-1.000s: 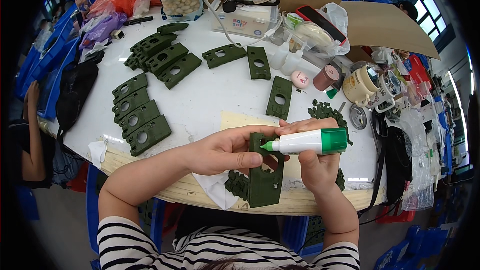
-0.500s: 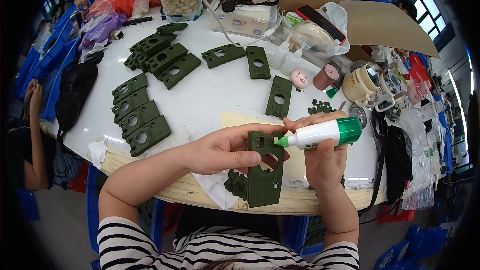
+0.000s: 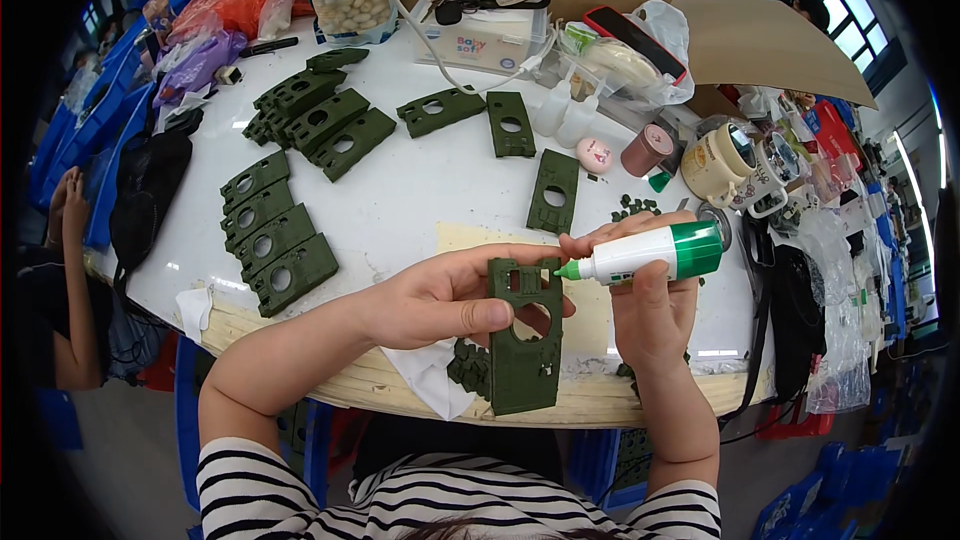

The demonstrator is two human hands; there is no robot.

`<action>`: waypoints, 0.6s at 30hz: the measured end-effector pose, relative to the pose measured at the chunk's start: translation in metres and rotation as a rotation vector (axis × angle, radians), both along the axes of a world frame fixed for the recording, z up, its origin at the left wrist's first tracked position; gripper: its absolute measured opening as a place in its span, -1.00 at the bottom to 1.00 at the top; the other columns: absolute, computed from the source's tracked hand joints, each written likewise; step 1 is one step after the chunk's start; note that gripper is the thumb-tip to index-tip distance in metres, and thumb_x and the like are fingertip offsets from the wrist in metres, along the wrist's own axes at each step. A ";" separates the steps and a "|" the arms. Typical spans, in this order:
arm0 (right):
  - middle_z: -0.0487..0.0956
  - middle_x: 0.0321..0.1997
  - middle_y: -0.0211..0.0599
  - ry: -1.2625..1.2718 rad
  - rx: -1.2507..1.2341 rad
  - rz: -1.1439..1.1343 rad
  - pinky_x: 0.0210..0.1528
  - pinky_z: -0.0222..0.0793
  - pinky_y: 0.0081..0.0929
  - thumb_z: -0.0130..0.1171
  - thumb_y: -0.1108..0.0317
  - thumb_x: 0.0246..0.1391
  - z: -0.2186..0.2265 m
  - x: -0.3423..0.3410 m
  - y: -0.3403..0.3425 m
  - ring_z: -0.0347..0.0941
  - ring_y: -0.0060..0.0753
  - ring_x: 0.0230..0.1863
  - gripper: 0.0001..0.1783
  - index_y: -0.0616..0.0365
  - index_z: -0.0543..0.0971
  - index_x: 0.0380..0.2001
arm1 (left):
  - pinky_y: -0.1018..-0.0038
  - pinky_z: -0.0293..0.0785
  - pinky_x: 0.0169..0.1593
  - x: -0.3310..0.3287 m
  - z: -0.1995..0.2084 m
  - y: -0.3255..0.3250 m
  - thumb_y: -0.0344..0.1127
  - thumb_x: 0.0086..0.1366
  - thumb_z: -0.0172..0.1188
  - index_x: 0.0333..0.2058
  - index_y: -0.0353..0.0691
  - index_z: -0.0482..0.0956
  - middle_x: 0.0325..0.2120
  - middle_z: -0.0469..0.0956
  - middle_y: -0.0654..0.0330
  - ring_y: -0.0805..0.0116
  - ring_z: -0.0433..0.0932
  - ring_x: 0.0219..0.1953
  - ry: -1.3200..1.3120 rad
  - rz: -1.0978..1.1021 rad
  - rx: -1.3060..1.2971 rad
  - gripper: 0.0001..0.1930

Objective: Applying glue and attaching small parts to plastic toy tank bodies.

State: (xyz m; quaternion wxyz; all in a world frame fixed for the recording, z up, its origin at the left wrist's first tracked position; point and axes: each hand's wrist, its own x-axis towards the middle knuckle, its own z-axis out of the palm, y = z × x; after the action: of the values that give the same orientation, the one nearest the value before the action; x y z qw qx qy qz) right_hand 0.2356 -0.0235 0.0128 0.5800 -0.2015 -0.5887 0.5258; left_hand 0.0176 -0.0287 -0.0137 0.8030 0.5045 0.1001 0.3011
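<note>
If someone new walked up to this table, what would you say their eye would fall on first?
Probably the white bottle with a bright green cap end in the right hand, its tip close to the upper right of the dark green part that the left hand holds. Next might come the four similar green parts overlapping at the table's left, then the red-orange plastic bag at the far left.

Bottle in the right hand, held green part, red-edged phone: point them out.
Bottle (image 3: 645, 251): head view, middle of its white body.
Held green part (image 3: 525, 368): head view, flat lower half.
Phone (image 3: 636, 44): head view, middle of its dark face.
</note>
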 end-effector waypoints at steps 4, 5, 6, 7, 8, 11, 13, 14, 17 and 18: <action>0.49 -0.23 -0.11 0.015 -0.004 0.002 0.01 0.40 -0.27 0.07 0.23 0.17 0.000 -0.001 -0.001 0.51 -0.22 -0.11 -0.65 0.25 0.26 -0.16 | 0.60 0.39 -0.18 -0.001 0.000 0.001 -0.27 0.35 -0.01 0.30 -0.13 -0.05 0.09 0.33 0.07 0.35 0.41 0.05 0.029 0.005 0.015 -0.39; 0.49 -0.23 -0.11 0.015 -0.005 0.003 0.01 0.40 -0.27 0.08 0.23 0.17 0.000 -0.001 -0.001 0.51 -0.22 -0.11 -0.64 0.25 0.25 -0.16 | 0.58 0.40 -0.17 -0.001 0.001 0.001 -0.27 0.35 -0.01 0.30 -0.12 -0.05 0.09 0.33 0.08 0.35 0.40 0.05 0.037 0.007 0.019 -0.39; 0.50 -0.23 -0.11 0.016 -0.003 0.004 0.01 0.40 -0.27 0.08 0.23 0.17 0.000 -0.001 0.000 0.51 -0.22 -0.11 -0.64 0.24 0.25 -0.16 | 0.57 0.41 -0.15 -0.001 0.001 0.000 -0.27 0.34 -0.01 0.30 -0.12 -0.04 0.09 0.33 0.08 0.35 0.40 0.05 0.044 0.008 0.024 -0.39; 0.50 -0.23 -0.11 0.017 -0.001 0.005 0.01 0.40 -0.27 0.08 0.23 0.17 0.000 -0.001 0.000 0.51 -0.22 -0.11 -0.65 0.24 0.25 -0.16 | 0.45 0.36 -0.06 -0.001 0.003 0.000 -0.22 0.33 0.02 0.29 -0.16 -0.03 0.10 0.30 0.01 0.25 0.39 0.06 0.035 0.017 0.014 -0.37; 0.50 -0.23 -0.11 0.018 0.002 0.006 0.01 0.40 -0.27 0.08 0.23 0.17 0.000 -0.001 0.000 0.51 -0.22 -0.11 -0.65 0.24 0.25 -0.16 | 0.32 0.32 0.03 0.001 0.004 -0.001 -0.17 0.31 0.04 0.28 -0.21 -0.03 0.11 0.28 -0.06 0.14 0.39 0.07 0.026 0.026 0.005 -0.34; 0.50 -0.23 -0.11 0.015 -0.005 0.002 0.01 0.39 -0.28 0.08 0.23 0.17 0.000 -0.001 -0.001 0.51 -0.22 -0.11 -0.65 0.24 0.25 -0.16 | 0.20 0.27 0.12 0.001 0.007 -0.001 -0.12 0.30 0.06 0.27 -0.25 -0.01 0.14 0.23 -0.10 0.03 0.37 0.09 0.013 0.021 -0.006 -0.32; 0.51 -0.23 -0.11 0.013 -0.004 -0.001 0.00 0.40 -0.28 0.08 0.24 0.16 0.000 -0.001 -0.001 0.51 -0.22 -0.11 -0.65 0.24 0.26 -0.16 | 0.19 0.27 0.12 0.001 0.007 -0.001 -0.14 0.31 0.05 0.27 -0.24 -0.01 0.15 0.22 -0.09 0.03 0.37 0.10 0.010 0.022 -0.007 -0.33; 0.51 -0.23 -0.11 0.013 -0.003 -0.002 0.00 0.40 -0.28 0.08 0.24 0.16 0.000 -0.002 -0.001 0.51 -0.22 -0.11 -0.65 0.24 0.26 -0.16 | 0.19 0.27 0.12 0.001 0.006 -0.002 -0.14 0.31 0.05 0.27 -0.24 -0.01 0.15 0.22 -0.09 0.03 0.37 0.10 0.010 0.030 -0.006 -0.33; 0.51 -0.23 -0.11 0.017 -0.009 -0.007 0.00 0.40 -0.28 0.09 0.24 0.16 0.000 -0.002 -0.001 0.51 -0.21 -0.11 -0.65 0.24 0.26 -0.16 | 0.18 0.27 0.12 0.002 0.004 -0.002 -0.16 0.31 0.05 0.27 -0.24 -0.01 0.14 0.22 -0.12 0.02 0.36 0.10 -0.003 0.035 -0.013 -0.34; 0.51 -0.23 -0.10 0.019 -0.013 -0.009 -0.01 0.40 -0.28 0.09 0.24 0.16 0.000 -0.002 -0.001 0.52 -0.21 -0.11 -0.65 0.24 0.26 -0.16 | 0.18 0.27 0.12 0.002 0.004 -0.002 -0.16 0.31 0.05 0.28 -0.24 -0.01 0.14 0.22 -0.13 0.02 0.36 0.10 -0.009 0.033 -0.016 -0.34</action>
State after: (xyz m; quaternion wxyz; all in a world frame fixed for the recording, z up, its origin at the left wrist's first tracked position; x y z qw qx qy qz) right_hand 0.2339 -0.0249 0.0124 0.5866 -0.2027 -0.5789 0.5288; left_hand 0.0196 -0.0307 -0.0094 0.8024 0.4948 0.1072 0.3160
